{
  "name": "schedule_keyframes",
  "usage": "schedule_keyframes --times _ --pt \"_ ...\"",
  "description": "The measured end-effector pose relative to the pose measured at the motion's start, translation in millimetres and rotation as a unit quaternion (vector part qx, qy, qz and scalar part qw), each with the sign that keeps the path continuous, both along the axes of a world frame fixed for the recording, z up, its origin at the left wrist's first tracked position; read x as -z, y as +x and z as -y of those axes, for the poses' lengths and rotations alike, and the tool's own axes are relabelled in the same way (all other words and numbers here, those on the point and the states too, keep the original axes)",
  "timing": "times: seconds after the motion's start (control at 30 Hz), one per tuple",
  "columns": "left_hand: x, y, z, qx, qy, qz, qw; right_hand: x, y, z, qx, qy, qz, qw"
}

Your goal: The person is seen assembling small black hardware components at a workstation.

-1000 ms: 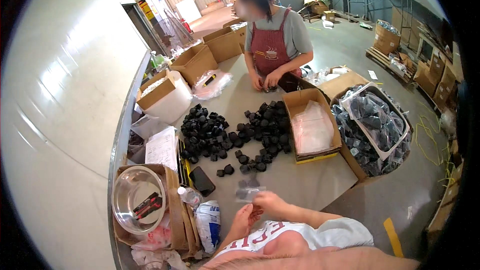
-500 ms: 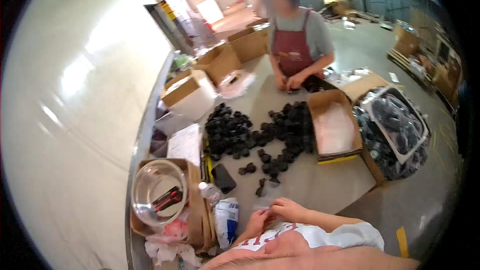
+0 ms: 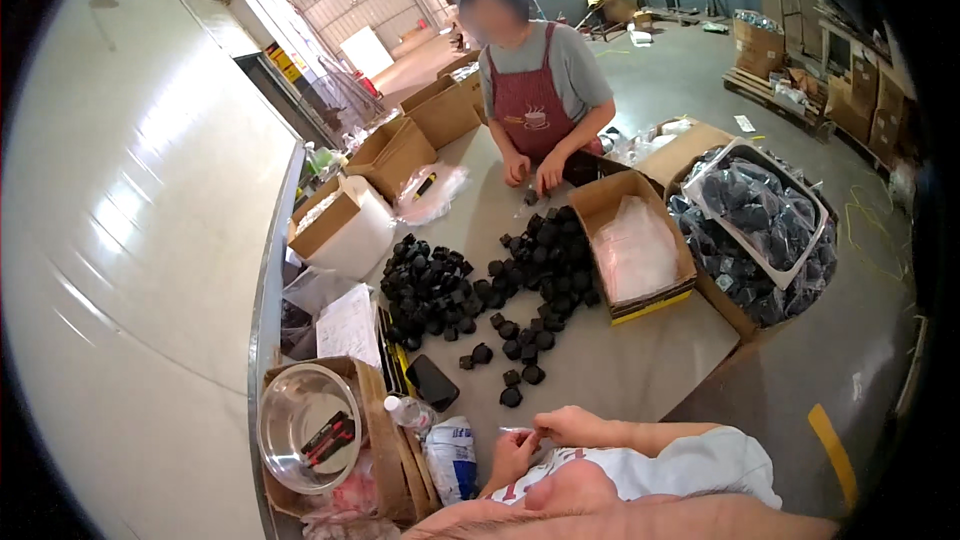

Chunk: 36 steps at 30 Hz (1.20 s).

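Observation:
Close to my body, at the near edge of the table, both hands are together on a small clear plastic bag (image 3: 514, 430), which is mostly hidden by the fingers. My left hand (image 3: 512, 460) is closed on its side of the bag. My right hand (image 3: 568, 427) pinches the bag with thumb and fingertips. Just beyond the hands lie several loose small black plastic parts (image 3: 511, 397). Farther up the table they form two large heaps, a left one (image 3: 425, 285) and a right one (image 3: 550, 250).
Across the table a person in a red apron (image 3: 540, 115) handles a black part. An open carton of clear bags (image 3: 645, 305) stands right, beside a heaped container (image 3: 775, 210). On the left are a phone (image 3: 433, 383), a bottle (image 3: 410, 412), a blue-white packet (image 3: 452, 465) and a clear bowl (image 3: 285, 475).
My view has shifted and tilted up slightly. The bag, which stood up above my fingers, now sits lower and mostly behind them. The co-worker's hands have moved a little apart.

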<state>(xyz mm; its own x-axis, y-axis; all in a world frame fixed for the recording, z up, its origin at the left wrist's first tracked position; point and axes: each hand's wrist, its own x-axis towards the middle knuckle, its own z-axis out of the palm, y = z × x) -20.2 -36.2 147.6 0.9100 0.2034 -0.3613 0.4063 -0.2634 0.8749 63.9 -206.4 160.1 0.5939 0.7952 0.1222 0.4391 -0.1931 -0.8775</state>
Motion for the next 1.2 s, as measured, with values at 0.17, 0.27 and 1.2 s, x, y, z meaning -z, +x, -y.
schedule_keyframes --times 0.17,0.27,1.2 --pt "17.5 -4.9 -8.4 0.049 -0.023 0.006 0.999 -16.5 0.2 3.5 -0.064 -0.06 0.007 0.996" --pt "4.1 -5.1 0.4 0.04 -0.044 0.013 0.998 -13.3 0.0 5.2 -0.061 -0.062 -0.012 0.996" --pt "81.8 -29.5 -86.1 -0.065 0.159 0.065 0.983 21.7 10.4 -21.3 -0.245 0.071 0.122 0.959"
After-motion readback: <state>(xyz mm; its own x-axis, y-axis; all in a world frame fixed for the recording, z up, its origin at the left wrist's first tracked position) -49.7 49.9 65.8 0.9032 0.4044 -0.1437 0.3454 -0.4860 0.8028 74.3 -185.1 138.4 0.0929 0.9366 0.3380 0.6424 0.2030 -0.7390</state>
